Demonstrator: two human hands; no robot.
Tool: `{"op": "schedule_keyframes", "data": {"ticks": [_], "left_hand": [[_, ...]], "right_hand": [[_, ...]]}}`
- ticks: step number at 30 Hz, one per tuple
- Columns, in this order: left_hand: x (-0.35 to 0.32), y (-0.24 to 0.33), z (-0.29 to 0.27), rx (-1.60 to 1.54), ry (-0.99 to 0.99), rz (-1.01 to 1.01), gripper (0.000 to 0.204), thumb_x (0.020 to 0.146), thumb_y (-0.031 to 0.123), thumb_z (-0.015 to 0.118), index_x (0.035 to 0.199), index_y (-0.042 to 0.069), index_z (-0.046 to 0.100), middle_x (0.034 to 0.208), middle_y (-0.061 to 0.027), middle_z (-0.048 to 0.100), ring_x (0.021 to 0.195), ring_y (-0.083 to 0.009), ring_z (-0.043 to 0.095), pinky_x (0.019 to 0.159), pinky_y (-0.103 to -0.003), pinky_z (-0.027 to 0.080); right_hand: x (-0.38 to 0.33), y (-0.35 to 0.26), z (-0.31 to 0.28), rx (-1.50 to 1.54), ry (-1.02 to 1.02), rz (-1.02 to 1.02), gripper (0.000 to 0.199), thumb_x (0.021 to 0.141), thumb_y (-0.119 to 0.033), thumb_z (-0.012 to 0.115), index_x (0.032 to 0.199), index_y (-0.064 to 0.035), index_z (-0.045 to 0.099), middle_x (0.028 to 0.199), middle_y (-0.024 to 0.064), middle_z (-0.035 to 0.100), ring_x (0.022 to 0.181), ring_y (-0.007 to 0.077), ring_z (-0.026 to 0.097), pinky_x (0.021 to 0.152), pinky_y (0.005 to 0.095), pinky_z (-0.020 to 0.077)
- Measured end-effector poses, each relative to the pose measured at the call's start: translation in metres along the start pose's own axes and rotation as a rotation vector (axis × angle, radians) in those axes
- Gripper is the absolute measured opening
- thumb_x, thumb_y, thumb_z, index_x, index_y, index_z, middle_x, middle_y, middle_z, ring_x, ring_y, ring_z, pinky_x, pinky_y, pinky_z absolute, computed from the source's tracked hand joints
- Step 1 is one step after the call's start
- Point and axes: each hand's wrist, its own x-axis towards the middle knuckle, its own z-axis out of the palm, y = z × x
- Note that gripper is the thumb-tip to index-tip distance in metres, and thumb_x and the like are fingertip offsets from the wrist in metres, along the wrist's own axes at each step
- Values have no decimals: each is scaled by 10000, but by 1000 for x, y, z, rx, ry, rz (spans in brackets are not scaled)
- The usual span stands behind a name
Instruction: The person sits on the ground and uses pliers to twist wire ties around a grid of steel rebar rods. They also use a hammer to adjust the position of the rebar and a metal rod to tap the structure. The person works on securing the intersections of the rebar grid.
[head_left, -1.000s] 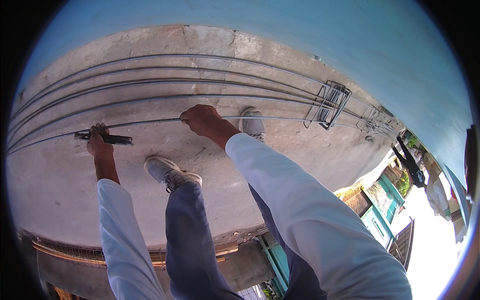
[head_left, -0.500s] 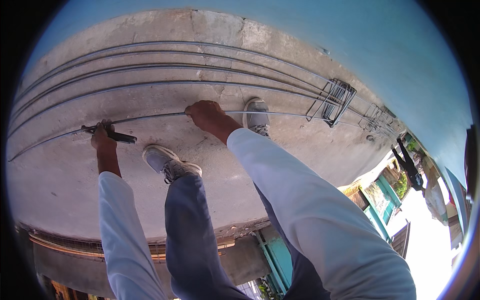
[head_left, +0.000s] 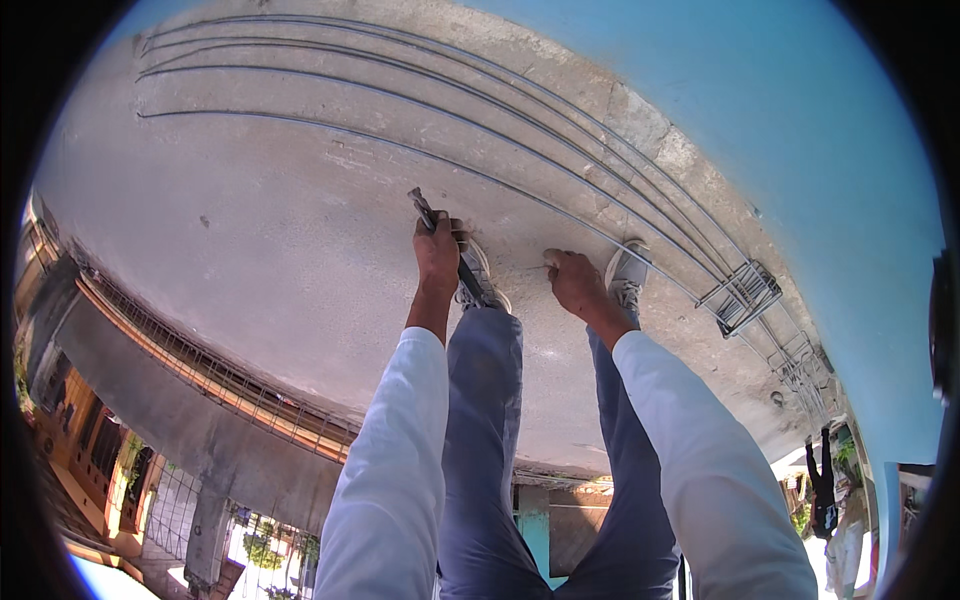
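My left hand (head_left: 438,252) grips a dark hand tool (head_left: 440,240), its tip near the closest of several long steel rods (head_left: 330,132) lying on a concrete slab (head_left: 250,250). My right hand (head_left: 572,280) is closed with its fingertips pinching something small beside that nearest rod; what it pinches is too small to tell. Both hands are just ahead of my grey shoes (head_left: 625,275). Square wire stirrups (head_left: 740,295) sit around the rods further to the right.
A blue wall (head_left: 760,110) runs behind the rods. The slab's edge (head_left: 220,385) drops off at the lower left, with a mesh strip along it and buildings far below. Hanging clothes (head_left: 825,490) show at the lower right.
The view has swung so the rods now run diagonally. My left hand with the tool has come in close to my right hand, both now near my shoes.
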Motion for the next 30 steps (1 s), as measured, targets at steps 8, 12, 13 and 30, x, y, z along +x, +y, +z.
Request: {"op": "schedule_keyframes", "data": {"ticks": [8, 12, 13, 30], "left_hand": [[-210, 20, -37, -163, -295, -367, 337, 1063, 304, 519, 1131, -19, 584, 903, -116, 682, 776, -219, 680, 702, -365, 561], [-291, 32, -84, -115, -393, -351, 478, 1071, 394, 485, 1120, -47, 664, 993, -139, 702, 934, -240, 683, 789, -352, 546], [-305, 44, -93, -26, -426, -332, 513, 1071, 417, 477, 1110, -51, 682, 1006, -134, 701, 948, -228, 672, 794, -339, 537], [-454, 123, -133, 478, -663, -218, 569, 1039, 518, 516, 1062, -36, 644, 935, -140, 711, 818, -238, 695, 748, -355, 559]], "right_hand": [[-192, -118, -56, 687, -549, 91, 995, 770, -313, 789, 1555, -2, 263, 1336, 227, 607, 1165, 307, 619, 982, 389, 493], [-275, -152, -36, 465, -329, 208, 735, 853, -221, 645, 1468, 18, 322, 1147, 302, 682, 1084, 467, 665, 918, 523, 518], [-295, -164, -33, 433, -288, 174, 676, 872, -230, 636, 1439, 20, 367, 1149, 307, 680, 1087, 461, 667, 911, 524, 520], [-415, -177, 5, 535, 110, -421, 390, 935, -281, 571, 1279, -114, 648, 1166, 178, 713, 1056, 403, 682, 913, 485, 540]]}}
